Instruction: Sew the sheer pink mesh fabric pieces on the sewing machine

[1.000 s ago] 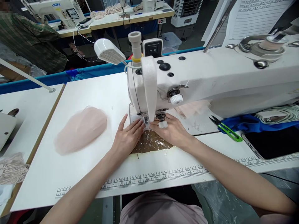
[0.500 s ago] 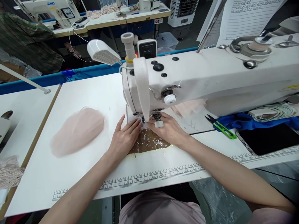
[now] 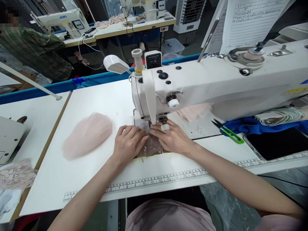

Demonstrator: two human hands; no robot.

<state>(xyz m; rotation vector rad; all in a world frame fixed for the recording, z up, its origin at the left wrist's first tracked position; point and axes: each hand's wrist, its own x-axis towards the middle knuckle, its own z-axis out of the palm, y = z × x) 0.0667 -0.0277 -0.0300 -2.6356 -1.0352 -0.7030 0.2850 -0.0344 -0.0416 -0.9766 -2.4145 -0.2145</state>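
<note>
A white sewing machine [image 3: 211, 80] stands over the table, its needle area between my two hands. Sheer pale fabric [image 3: 154, 143] lies under and in front of the presser foot, over a brown, tape-covered patch. My left hand [image 3: 128, 141] is left of the needle, its fingers curled and thumb drawn in, closed on the fabric's left side. Stretched toward the foot from the right, my right hand [image 3: 173, 136] rests its fingers flat on the fabric, partly behind the machine's white knob. Fingertips at the needle are partly hidden.
A pale pink sheer piece [image 3: 88, 136] lies on the table at left. Pink fabric [image 3: 194, 111] sits under the machine arm. Green-handled thread snips [image 3: 228, 132], a blue cloth [image 3: 250, 125] and a phone [image 3: 276, 144] lie at right. A person [image 3: 36, 53] sits beyond.
My left hand has gone from flat with the thumb spread to curled fingers. Sheer fabric now covers more of the brown patch. The camera view has shifted slightly.
</note>
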